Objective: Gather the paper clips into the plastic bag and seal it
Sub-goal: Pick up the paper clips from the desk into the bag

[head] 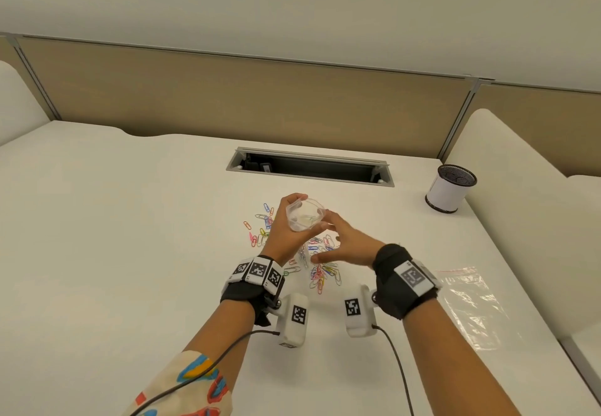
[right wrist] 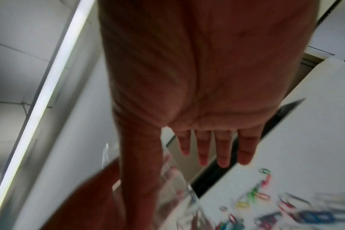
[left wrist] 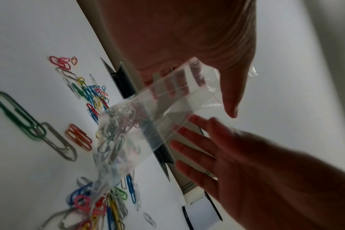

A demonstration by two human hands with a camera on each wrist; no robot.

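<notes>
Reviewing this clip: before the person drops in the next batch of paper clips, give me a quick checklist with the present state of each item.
1. Bag gripped by left hand: ok.
2. Bag mouth held open: ok.
3. Right hand open, holding nothing, beside the mouth: ok.
4. All paper clips collected: not ok, many lie loose on the table.
5. Bag sealed: not ok.
6. Some clips already in the bag: ok, visible in the left wrist view.

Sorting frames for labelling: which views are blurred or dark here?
Head view: sharp, evenly lit, wide-angle bend. Left wrist view: plastic bag and right hand smeared, left hand shadowed. Right wrist view: blurred throughout, paper clips streaked.
</notes>
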